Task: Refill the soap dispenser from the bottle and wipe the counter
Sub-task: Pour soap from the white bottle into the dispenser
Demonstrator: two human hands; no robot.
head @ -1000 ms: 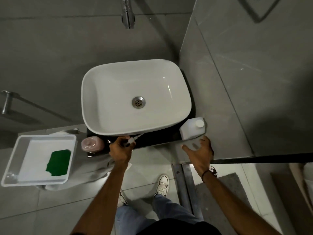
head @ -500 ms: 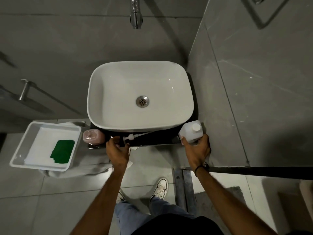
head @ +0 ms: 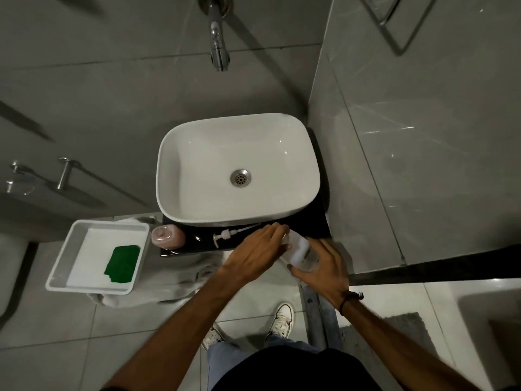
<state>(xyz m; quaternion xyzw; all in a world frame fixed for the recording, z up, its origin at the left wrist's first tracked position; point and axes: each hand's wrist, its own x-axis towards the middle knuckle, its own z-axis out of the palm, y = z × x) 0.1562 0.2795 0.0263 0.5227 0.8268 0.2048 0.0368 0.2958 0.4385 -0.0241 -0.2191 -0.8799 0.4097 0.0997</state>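
Refill in preparation; pouring and wiping not yet done.

Pump (head: 224,237) removed and lying flat on dark counter (head: 320,231), between open pink dispenser (head: 167,236) and bottle (head: 301,251). Bottle held off the counter's front right edge, tilted; right hand (head: 324,268) wrapped around its lower body, left hand (head: 259,249) cupped over its top with fingers (head: 275,231) curled, judged to be working the cap, though cap itself hidden. Dispenser upright at counter's left end, mouth uncovered, fill level impossible to tell. Remaining: pour, refit pump, wipe. Green cloth (head: 122,263) untouched in white tray (head: 60,266), left of counter. White basin (head: 307,170) takes up most of the counter, leaving a narrow front strip; no spill visible. Grey tiled walls and floor, tap (head: 218,52) above basin, dim light.
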